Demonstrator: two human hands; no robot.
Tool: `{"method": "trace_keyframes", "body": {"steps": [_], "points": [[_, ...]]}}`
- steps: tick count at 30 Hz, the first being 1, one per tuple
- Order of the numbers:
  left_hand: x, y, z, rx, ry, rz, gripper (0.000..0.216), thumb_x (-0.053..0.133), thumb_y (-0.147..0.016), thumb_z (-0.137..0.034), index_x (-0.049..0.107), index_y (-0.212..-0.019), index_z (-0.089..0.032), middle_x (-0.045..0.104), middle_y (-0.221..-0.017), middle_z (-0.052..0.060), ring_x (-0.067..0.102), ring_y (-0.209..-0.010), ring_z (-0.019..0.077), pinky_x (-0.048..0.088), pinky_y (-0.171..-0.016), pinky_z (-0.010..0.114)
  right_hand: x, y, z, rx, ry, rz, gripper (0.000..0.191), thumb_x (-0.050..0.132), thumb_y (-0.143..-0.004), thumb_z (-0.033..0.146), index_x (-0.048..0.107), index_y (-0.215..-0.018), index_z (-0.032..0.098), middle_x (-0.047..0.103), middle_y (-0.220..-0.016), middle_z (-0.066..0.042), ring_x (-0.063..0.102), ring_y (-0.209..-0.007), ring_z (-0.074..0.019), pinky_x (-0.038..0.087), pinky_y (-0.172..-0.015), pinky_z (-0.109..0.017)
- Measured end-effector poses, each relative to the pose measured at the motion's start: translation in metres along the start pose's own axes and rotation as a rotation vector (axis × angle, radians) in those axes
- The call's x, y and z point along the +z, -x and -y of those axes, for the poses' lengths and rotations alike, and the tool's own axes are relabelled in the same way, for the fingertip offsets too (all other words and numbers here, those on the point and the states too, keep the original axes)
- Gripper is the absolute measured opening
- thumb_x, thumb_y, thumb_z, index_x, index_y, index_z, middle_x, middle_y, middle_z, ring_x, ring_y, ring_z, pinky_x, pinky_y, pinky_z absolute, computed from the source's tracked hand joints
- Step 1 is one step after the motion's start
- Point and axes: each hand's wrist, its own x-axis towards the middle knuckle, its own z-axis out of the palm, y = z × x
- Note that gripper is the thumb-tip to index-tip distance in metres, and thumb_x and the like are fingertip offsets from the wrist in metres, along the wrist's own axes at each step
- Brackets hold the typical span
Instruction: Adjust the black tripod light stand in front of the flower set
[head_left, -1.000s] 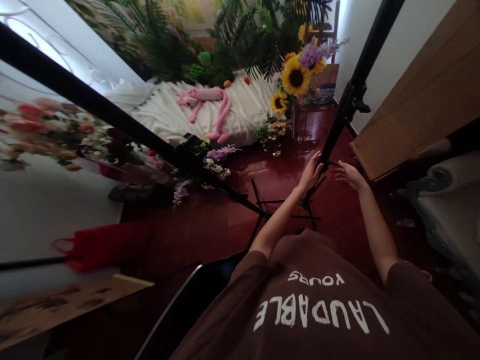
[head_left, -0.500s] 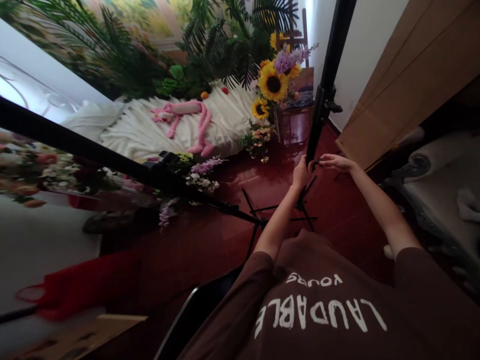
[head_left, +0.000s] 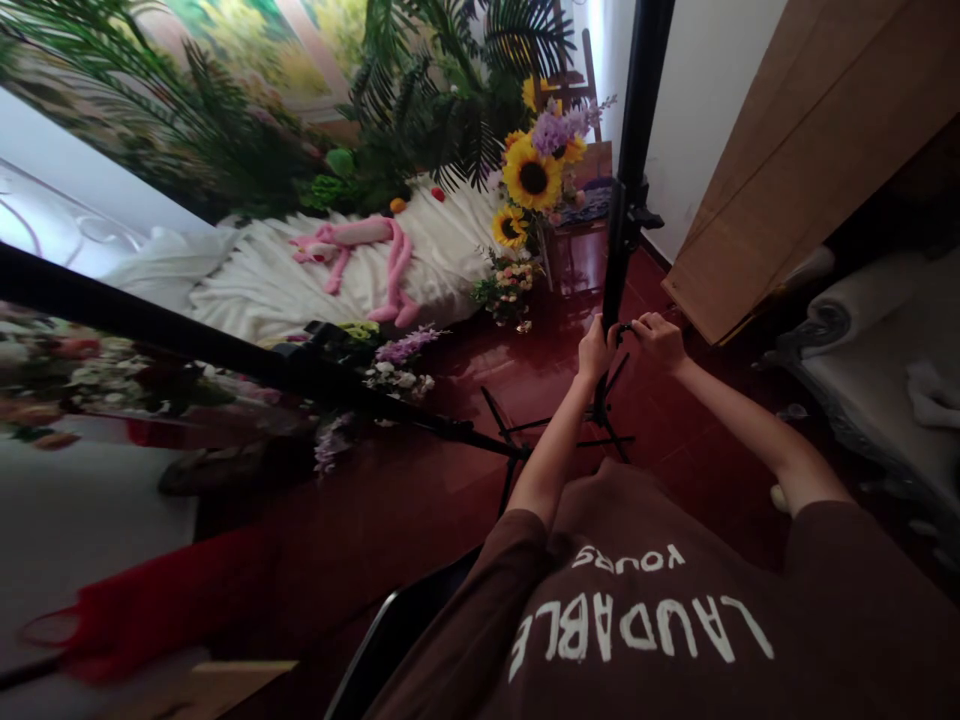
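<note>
The left hand [head_left: 595, 352] is wrapped around the lower pole of a tall black tubular stand [head_left: 636, 110], and the right hand [head_left: 660, 343] pinches a small black knob [head_left: 625, 329] on that pole between thumb and fingers. The stand's splayed legs rest on the glossy dark-red tiled floor [head_left: 442, 440], off the near right corner of a low platform draped in gathered white cloth [head_left: 450, 245]. A long-limbed pink plush toy [head_left: 360, 232] lies there, feet by the near edge; yellow sunflowers [head_left: 533, 178] line the right edge.
</note>
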Motion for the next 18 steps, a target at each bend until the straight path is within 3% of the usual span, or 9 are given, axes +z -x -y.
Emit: {"method": "trace_keyframes", "body": {"steps": [5,9,13,18], "points": [[0.0,0.0,0.001,0.002,-0.007,0.005,0.032,0.044,-0.098,-0.041,0.057,-0.117,-0.019,0.071,-0.096,0.009,0.069,-0.084,0.0191,0.048,-0.074,0.027,-0.007,0.011,-0.001,0.009,-0.103,-0.003,0.021,0.06,-0.09,0.04,0.069,-0.103,0.026,0.064,-0.121,-0.009,0.057,-0.113,-0.0256,0.047,-0.096,-0.037],[-0.002,-0.001,0.0,-0.005,0.009,0.019,0.033,0.044,-0.098,-0.042,0.056,-0.118,-0.019,0.071,-0.093,0.008,0.068,-0.082,0.018,0.048,-0.073,0.026,-0.034,-0.006,0.026,-0.051,-0.162,-0.2,0.029,0.057,-0.091,0.045,0.065,-0.112,0.027,0.063,-0.123,-0.008,0.057,-0.117,-0.0254,0.044,-0.106,-0.043],[-0.003,-0.001,-0.001,0.002,0.016,0.015,0.033,0.044,-0.098,-0.042,0.056,-0.12,-0.021,0.07,-0.094,0.007,0.068,-0.083,0.0175,0.048,-0.075,0.026,-0.072,-0.041,0.079,-0.19,-0.361,-0.396,0.051,0.064,-0.087,0.05,0.048,-0.131,0.029,0.059,-0.126,-0.007,0.061,-0.106,-0.0207,0.054,-0.09,-0.035],[-0.003,0.0,0.0,-0.003,0.027,0.014,0.035,0.044,-0.098,-0.043,0.055,-0.122,-0.021,0.07,-0.094,0.008,0.068,-0.083,0.0183,0.048,-0.075,0.028,-0.099,-0.072,0.128,-0.276,-0.437,-0.349,0.07,0.07,-0.084,0.053,0.033,-0.137,0.025,0.058,-0.124,-0.008,0.064,-0.1,-0.0166,0.056,-0.078,-0.025]]}}
